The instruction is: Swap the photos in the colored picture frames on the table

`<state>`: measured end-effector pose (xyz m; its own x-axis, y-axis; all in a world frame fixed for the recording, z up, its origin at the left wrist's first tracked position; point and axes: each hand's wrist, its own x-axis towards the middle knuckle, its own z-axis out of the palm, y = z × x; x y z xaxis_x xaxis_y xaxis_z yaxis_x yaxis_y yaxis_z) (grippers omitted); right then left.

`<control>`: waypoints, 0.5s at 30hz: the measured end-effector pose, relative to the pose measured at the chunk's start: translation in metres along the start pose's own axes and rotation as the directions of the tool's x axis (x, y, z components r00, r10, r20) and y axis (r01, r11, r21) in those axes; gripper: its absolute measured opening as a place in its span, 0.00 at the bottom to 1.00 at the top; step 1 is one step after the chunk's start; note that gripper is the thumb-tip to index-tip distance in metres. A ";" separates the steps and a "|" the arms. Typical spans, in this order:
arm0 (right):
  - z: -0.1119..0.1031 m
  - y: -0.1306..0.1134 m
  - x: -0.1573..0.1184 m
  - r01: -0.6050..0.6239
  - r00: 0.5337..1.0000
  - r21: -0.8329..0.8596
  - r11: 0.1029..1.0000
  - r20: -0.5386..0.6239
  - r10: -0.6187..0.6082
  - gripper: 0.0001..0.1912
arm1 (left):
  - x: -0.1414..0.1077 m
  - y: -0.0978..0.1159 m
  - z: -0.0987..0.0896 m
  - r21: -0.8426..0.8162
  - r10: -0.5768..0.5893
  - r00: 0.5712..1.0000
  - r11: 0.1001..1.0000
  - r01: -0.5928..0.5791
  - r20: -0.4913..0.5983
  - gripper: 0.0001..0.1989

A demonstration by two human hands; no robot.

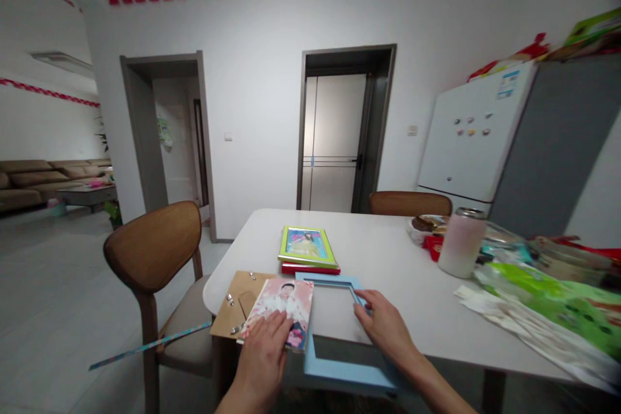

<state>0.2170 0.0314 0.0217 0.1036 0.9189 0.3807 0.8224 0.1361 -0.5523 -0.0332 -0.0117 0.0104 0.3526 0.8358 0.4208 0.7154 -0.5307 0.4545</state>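
My left hand (264, 343) lies with its fingers flat on a pink printed photo (303, 301) at the table's near edge. Beneath that photo is a brown backing board (228, 284) with small metal clips on it. My right hand (385, 323) has its thumb and forefinger at the right side of a light-blue picture frame (334, 370), whose near part reaches past the table edge. The frame's opening is bare, with the tabletop showing through. Behind it, a yellow-green framed picture (306, 247) is stacked on a red frame (310, 268).
On the white table (369, 239) stand a pink-white tumbler (463, 242), a green bag (557, 297) and white cloth or gloves (504, 317) at right. A wooden chair (155, 246) holds the left side, with a thin patterned strip (150, 344) by it. Another chair (410, 203) stands behind.
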 end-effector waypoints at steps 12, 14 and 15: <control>0.013 -0.035 -0.012 -0.431 0.901 0.853 0.294 0.387 0.197 0.21 | 0.042 0.059 0.037 -0.992 -0.487 0.873 0.120 0.042 -0.022 0.27; 0.001 -0.018 -0.003 -0.453 0.889 0.799 0.395 0.374 0.263 0.22 | 0.038 0.051 0.040 -0.946 -0.480 0.877 0.291 0.141 -0.017 0.28; -0.004 -0.009 0.001 -0.473 0.880 0.751 0.460 0.380 0.285 0.23 | 0.035 0.047 0.040 -0.884 -0.467 0.884 0.419 0.209 -0.012 0.28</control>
<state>0.2120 0.0296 0.0297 0.1130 0.9881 -0.1043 -0.0905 -0.0943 -0.9914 0.0367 -0.0018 0.0149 -0.0300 0.9852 0.1690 -0.1594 -0.1716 0.9722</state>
